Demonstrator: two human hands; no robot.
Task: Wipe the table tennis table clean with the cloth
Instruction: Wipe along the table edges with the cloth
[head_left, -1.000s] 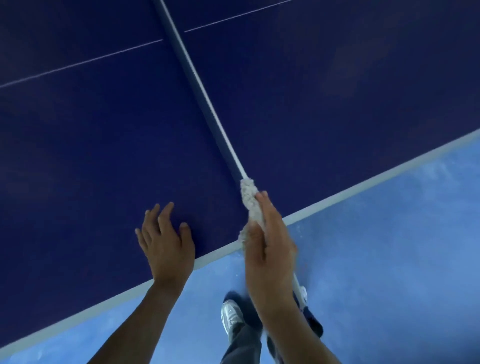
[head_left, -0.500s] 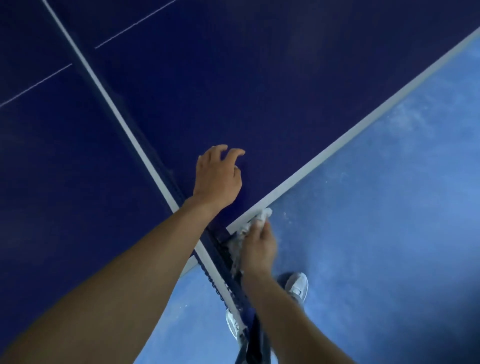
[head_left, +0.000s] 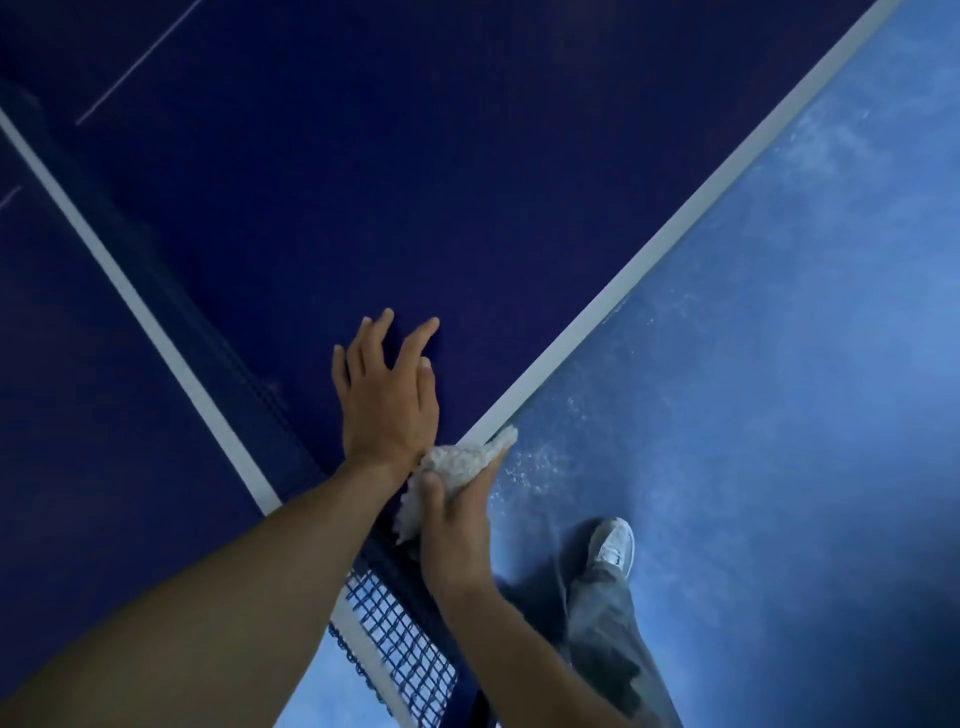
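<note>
Right hand (head_left: 457, 525) grips the bunched cloth (head_left: 460, 464) against the table (head_left: 467, 182) edge beside the net (head_left: 397, 621); left hand (head_left: 387, 400) lies flat, fingers spread, on top. Risk: cloth snags the net, or skims off the edge and misses the surface.

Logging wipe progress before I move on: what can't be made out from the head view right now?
All head view:
- Much of the cloth is buried in the grip of the right hand.
- Where the table edge meets the net is hidden behind the cloth and the wrist of the left hand.
- Table ends are cut off by the frame edges.
- Dust on the dark top: too dim to judge.
</note>
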